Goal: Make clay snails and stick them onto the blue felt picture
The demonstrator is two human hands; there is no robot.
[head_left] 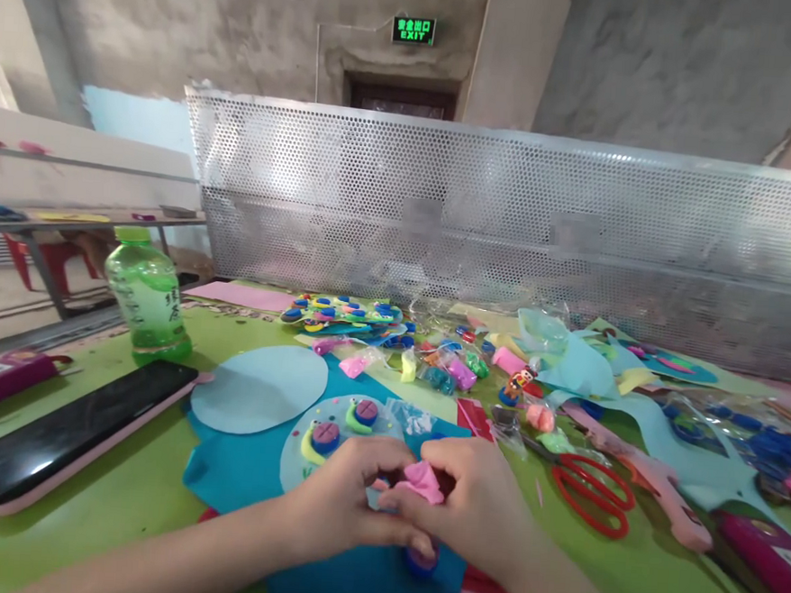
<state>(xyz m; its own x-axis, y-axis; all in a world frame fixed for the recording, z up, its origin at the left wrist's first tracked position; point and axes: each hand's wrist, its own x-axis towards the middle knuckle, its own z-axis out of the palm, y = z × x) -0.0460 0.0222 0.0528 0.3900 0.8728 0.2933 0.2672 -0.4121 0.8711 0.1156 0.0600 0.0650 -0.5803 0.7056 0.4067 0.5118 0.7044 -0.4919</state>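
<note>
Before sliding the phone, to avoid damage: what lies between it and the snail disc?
In the head view: a pale blue disc, teal sheet and green tabletop.

pink lump [423, 482]: partly covered by left hand [355, 492] and right hand [480, 492]. decorated disc [293, 459]: lower part hidden behind left hand. magenta box [7, 380], far left: cut by picture edge. doorway [402, 98]: lower part behind perforated panel [308, 191]. lettering [174, 304] on bottle [139, 292]: blurred, unreadable.
</note>
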